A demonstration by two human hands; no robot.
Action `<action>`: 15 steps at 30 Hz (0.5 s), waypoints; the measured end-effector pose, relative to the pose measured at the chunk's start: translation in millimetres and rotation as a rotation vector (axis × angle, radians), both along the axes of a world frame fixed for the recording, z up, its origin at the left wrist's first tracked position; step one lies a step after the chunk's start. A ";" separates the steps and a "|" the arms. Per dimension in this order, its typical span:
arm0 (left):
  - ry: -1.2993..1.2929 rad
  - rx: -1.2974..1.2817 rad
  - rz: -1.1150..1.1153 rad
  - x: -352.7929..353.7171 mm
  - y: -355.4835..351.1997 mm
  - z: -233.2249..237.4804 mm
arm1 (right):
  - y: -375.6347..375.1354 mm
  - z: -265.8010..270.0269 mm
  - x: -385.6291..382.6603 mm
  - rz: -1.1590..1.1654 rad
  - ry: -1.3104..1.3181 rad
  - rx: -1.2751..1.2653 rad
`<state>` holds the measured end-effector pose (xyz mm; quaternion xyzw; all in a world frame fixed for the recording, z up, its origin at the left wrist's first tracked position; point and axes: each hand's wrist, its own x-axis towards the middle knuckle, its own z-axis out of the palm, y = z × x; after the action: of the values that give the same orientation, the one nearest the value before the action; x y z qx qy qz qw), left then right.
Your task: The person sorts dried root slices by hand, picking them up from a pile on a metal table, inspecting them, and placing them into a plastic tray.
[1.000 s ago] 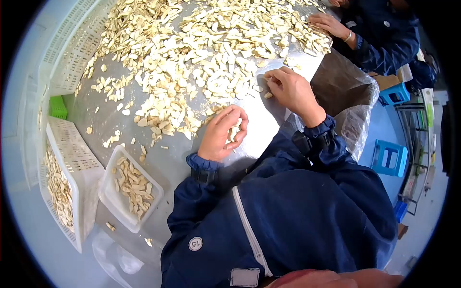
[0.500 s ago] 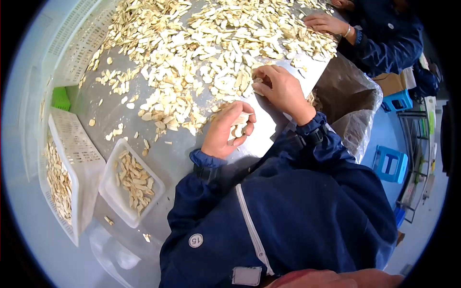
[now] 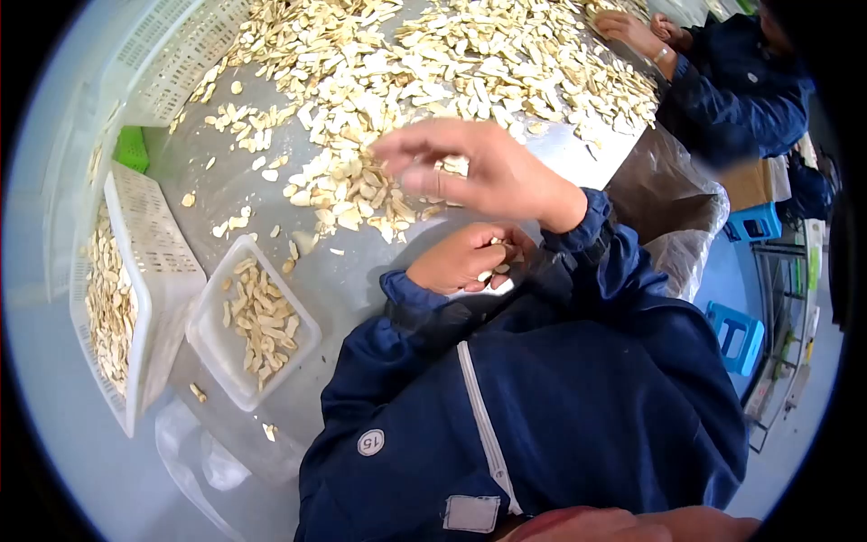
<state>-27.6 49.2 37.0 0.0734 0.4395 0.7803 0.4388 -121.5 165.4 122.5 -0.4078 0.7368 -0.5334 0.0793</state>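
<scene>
A broad heap of pale, flat dried slices (image 3: 352,108) covers much of the metal table (image 3: 312,271). Close to my body, my left hand (image 3: 470,257) is closed around a few of these slices, whose pale edges show between the fingers. My right hand (image 3: 483,172) reaches over the near edge of the heap, fingers stretched leftward and thumb apart. Its fingertips are smeared by motion, and no slice can be made out in it.
A white tray (image 3: 312,330) of longer slices stands at left, beside a tilted white perforated basket (image 3: 163,235) of slices. A green container (image 3: 132,149) sits behind them. A plastic-lined bin (image 3: 686,194) stands at right. Another person's hand (image 3: 629,32) works at the heap's far right.
My right hand has swung left over the heap and its fingers have spread. My left hand has drawn back to the right, toward my body, with the slices still in it.
</scene>
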 end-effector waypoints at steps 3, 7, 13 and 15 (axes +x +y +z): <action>0.080 -0.027 -0.010 -1.3 0.2 2.8 | 7.5 -25.5 -41.4 -0.313 0.302 0.264; 0.061 0.028 -0.058 -4.3 0.8 1.3 | 42.4 -69.2 -70.5 -0.460 0.467 0.604; 0.108 0.011 -0.072 -5.4 0.4 1.5 | 42.2 -74.3 -60.0 -0.451 0.479 0.581; 0.116 0.007 -0.080 -6.3 1.4 2.5 | 40.0 -75.3 -58.1 -0.431 0.498 0.494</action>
<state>-33.9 50.6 39.5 0.1378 0.4582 0.7581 0.4431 -179.6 205.4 47.2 -0.3295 0.9079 -0.2300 -0.1193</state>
